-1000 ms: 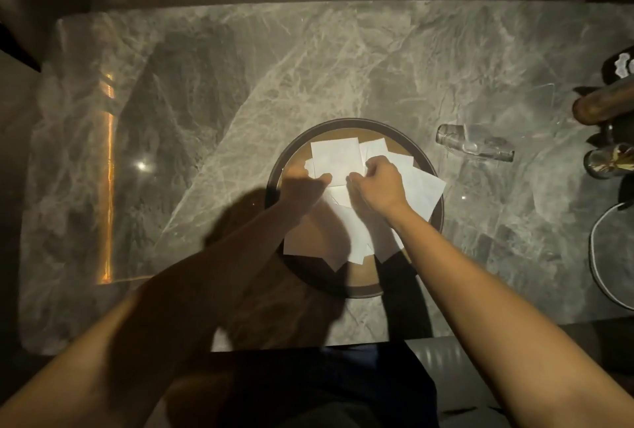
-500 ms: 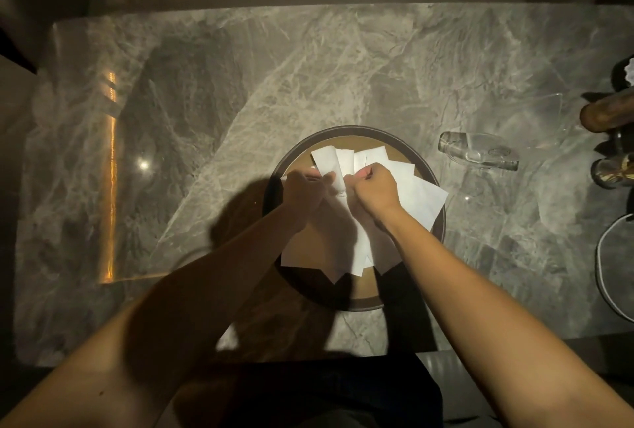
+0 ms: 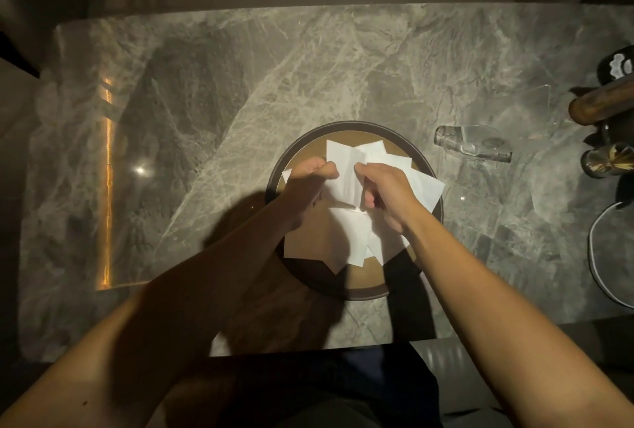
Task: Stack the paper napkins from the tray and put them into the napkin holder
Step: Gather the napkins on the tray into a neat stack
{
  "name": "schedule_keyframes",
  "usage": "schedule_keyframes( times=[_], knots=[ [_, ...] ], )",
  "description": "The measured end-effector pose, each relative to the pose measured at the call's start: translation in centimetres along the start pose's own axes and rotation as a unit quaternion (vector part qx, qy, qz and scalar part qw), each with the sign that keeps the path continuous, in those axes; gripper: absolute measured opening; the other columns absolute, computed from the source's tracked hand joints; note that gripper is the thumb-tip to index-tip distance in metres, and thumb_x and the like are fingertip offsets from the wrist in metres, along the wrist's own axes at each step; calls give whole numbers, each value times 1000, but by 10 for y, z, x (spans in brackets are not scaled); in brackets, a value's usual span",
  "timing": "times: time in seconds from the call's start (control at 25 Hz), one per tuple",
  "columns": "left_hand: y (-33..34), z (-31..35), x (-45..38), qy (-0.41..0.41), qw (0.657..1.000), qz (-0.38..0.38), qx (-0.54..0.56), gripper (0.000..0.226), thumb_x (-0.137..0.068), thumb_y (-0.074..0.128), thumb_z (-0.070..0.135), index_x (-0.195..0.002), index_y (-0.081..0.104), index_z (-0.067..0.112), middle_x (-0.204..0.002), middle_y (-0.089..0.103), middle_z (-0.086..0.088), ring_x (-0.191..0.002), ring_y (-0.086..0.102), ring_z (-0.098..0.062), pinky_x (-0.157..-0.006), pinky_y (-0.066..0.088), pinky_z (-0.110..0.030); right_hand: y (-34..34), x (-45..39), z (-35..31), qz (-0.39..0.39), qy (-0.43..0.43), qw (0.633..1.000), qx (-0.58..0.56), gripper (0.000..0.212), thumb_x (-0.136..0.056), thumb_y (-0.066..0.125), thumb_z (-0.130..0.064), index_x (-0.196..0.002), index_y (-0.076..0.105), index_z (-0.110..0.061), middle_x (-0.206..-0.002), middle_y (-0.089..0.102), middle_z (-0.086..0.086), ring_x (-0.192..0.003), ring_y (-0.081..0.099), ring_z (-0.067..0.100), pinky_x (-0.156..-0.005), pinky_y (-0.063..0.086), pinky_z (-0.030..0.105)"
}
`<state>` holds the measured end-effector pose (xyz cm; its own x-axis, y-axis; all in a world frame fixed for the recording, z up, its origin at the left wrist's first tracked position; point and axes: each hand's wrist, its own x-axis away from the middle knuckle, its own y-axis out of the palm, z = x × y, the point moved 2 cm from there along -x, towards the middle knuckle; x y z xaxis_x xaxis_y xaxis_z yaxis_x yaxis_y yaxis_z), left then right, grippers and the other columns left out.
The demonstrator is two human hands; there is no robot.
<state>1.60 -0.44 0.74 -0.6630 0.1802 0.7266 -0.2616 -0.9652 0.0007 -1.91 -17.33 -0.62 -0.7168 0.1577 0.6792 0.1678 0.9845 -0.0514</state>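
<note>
A round brown tray (image 3: 346, 129) sits near the table's front edge. Several white paper napkins (image 3: 353, 235) lie spread in it, overlapping. Over the tray's middle, my left hand (image 3: 308, 184) and my right hand (image 3: 387, 194) each pinch one side of a single white napkin (image 3: 344, 172), which stands lifted and bent between them. A clear acrylic napkin holder (image 3: 480, 146) rests on the table just right of the tray, hard to make out.
The grey marble table (image 3: 206, 118) spreads wide to the left and back. At the right edge stand a brown cylinder (image 3: 600, 108), a small jar with sticks (image 3: 607, 161), a dark object with a white flower (image 3: 621, 65) and a curved dark rim (image 3: 597, 256).
Both hands pinched one napkin at the tray's far side and raised it off the pile; it now stands bent between them. The view shifted slightly.
</note>
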Motion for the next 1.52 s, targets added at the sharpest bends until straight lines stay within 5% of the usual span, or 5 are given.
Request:
schedule_keyframes(
  times=[0.4, 0.6, 0.96, 1.28, 1.52],
  knots=[
    [-18, -80, -12, 281, 892, -75, -345, 22, -62, 94, 10, -62, 73, 5, -48, 55, -8, -40, 58, -19, -43, 54, -22, 11, 49, 61, 114, 55, 980, 152, 17, -99, 69, -26, -108, 68, -11, -96, 69, 5, -83, 65, 21, -66, 51, 26],
    [-16, -97, 20, 32, 949, -5, -314, 22, -89, 68, 20, -69, 61, 19, -68, 58, 4, -61, 54, -9, -62, 47, -21, 19, 57, 85, 163, 37, 961, 219, 18, -99, 66, -28, -99, 64, -10, -90, 63, 0, -88, 62, 23, -81, 58, 38],
    [-2, -97, 33, -19, 968, 44, -245, 57, -88, 71, 26, -137, 47, 11, -130, 60, -11, -117, 62, -29, -95, 52, -36, 26, 70, 101, 246, 68, 947, 197, 35, -93, 70, -24, -120, 52, -12, -99, 59, 2, -95, 60, 25, -85, 58, 40],
    [1, -106, 34, 78, 939, 31, -332, 35, -94, 69, 23, -65, 60, 4, -64, 53, -5, -65, 55, -17, -66, 46, -25, 36, 72, 106, 209, 67, 963, 160, 17, -94, 71, -21, -101, 62, -8, -93, 62, 5, -92, 63, 26, -72, 56, 30],
    [-30, -119, 36, 141, 898, 60, -413, 34, -94, 65, 27, -72, 58, 3, -70, 52, -8, -73, 62, -28, -68, 40, -23, 49, 76, 107, 150, 60, 961, 222, 15, -99, 63, -29, -102, 60, -15, -92, 60, -3, -86, 60, 17, -75, 55, 28]
  ],
)
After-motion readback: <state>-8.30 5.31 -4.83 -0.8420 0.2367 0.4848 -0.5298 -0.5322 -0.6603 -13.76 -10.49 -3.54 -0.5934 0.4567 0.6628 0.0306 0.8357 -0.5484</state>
